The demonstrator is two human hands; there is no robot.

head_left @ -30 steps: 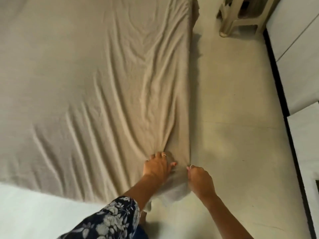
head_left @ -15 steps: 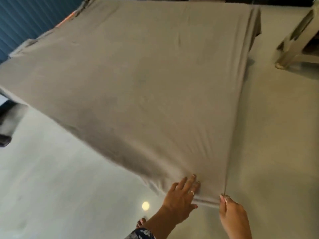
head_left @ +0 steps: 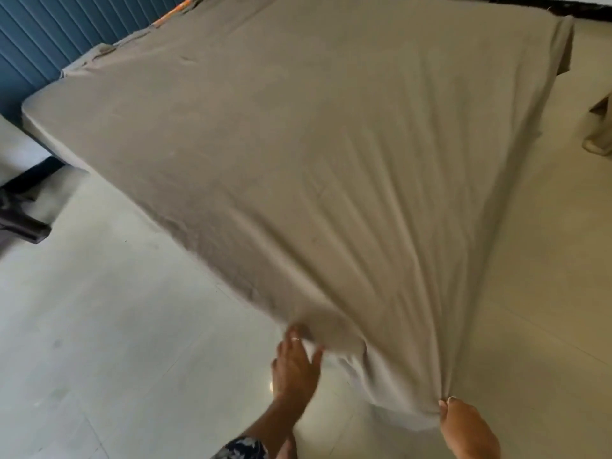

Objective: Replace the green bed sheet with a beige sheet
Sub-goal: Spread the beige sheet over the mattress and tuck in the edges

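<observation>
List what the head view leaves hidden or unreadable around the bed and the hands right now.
- Mattress and bed frame: covered by the beige sheet, head view.
- Green sheet: nowhere in the frame.
- Right hand: its fingers go behind the bunched sheet corner, and the bottom edge cuts the wrist.
- Left hand: fingertips blurred where they meet the sheet's edge.
- Pale furniture leg: cut off by the right edge.
- Dark object on the floor: cut by the left edge, unidentifiable.

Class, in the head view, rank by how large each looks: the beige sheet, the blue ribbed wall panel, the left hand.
1. beige sheet, largest by far
2. blue ribbed wall panel
3. left hand, smallest, though nearest the camera
</observation>
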